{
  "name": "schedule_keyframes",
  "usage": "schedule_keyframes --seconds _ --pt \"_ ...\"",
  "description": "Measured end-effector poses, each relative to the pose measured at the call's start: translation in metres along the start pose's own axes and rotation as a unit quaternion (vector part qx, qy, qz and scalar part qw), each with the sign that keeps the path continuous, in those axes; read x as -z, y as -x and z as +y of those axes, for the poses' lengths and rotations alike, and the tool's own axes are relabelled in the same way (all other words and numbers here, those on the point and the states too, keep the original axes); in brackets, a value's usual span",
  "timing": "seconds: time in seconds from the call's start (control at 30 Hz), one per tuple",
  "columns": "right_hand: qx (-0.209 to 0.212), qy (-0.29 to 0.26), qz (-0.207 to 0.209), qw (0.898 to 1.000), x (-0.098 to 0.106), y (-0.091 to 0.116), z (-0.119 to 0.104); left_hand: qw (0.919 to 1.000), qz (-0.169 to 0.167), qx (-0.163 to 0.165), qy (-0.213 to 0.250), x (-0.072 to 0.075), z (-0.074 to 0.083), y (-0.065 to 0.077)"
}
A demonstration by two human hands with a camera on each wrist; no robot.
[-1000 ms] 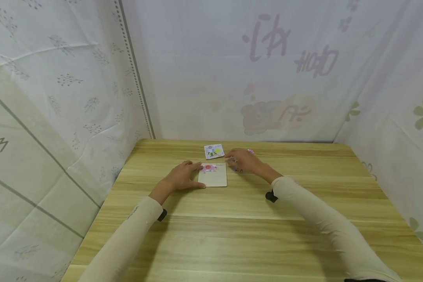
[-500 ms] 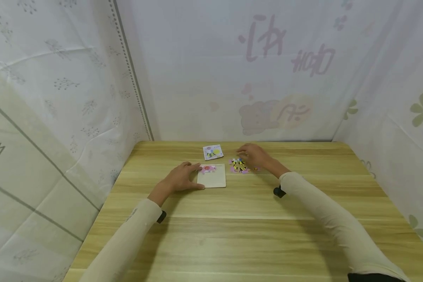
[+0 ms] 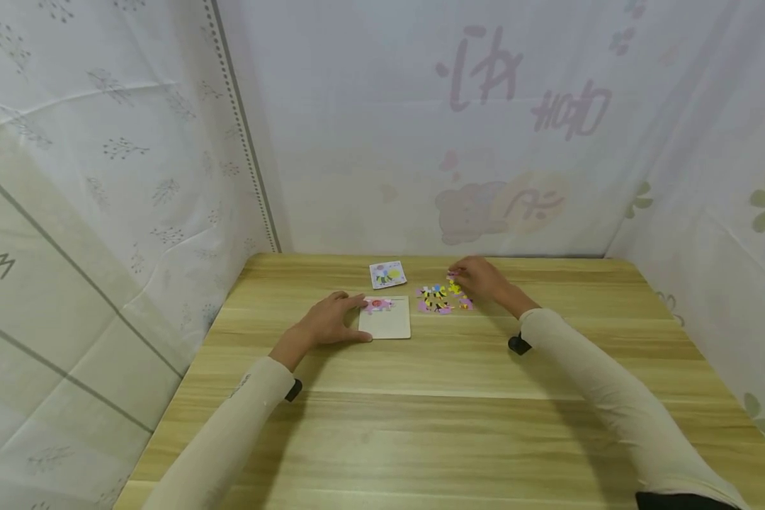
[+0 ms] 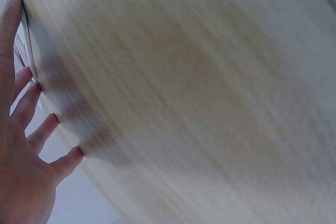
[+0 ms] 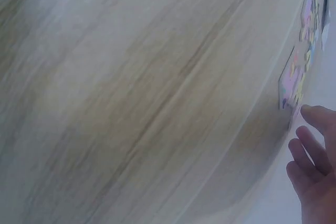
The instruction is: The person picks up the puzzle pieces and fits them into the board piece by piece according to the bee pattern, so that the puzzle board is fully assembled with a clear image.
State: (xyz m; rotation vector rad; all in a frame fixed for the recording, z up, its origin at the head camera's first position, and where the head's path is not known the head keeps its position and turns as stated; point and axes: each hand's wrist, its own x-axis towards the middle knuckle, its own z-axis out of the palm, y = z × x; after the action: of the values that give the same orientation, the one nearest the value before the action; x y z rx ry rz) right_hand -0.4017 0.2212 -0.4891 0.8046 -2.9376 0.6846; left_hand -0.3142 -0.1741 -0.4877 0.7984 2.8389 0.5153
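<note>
A square pale puzzle board (image 3: 384,324) lies mid-table, with joined pink puzzle pieces (image 3: 377,305) along its upper left. My left hand (image 3: 324,320) holds the board at its left side, thumb at the near corner and forefinger at the far one; in the left wrist view the other fingertips touch the tabletop. To the right lie several loose pink, yellow and black puzzle pieces (image 3: 435,300). My right hand (image 3: 481,280) is at the pile's far right, its fingertips at a small pink puzzle piece (image 3: 452,273). Whether they pinch it is hidden.
Behind the board lies a square picture card (image 3: 387,275) with a bee. The wooden table (image 3: 382,432) ends at a back edge close behind the card, against a printed cloth curtain (image 3: 357,142). Cloth also hangs at both sides.
My right hand has moved from over the loose pieces to the right and slightly back, uncovering most of them. My left hand and the board have stayed in place.
</note>
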Motion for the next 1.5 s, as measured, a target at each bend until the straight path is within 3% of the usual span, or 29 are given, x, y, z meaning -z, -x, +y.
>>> schedule_keyframes --seconds 0.57,0.73,1.5 --pt "0.001 0.028 0.009 1.0 -0.005 0.003 0.002 1.0 0.001 -0.002 -0.007 0.0 0.001 0.0" --pt "0.023 0.033 0.024 0.999 -0.005 0.005 -0.001 1.0 0.002 -0.002 -0.009 0.0 0.002 0.001" --pt "0.12 0.023 0.034 0.992 -0.022 0.004 -0.051 0.9998 -0.006 0.013 -0.017 -0.002 -0.001 -0.002"
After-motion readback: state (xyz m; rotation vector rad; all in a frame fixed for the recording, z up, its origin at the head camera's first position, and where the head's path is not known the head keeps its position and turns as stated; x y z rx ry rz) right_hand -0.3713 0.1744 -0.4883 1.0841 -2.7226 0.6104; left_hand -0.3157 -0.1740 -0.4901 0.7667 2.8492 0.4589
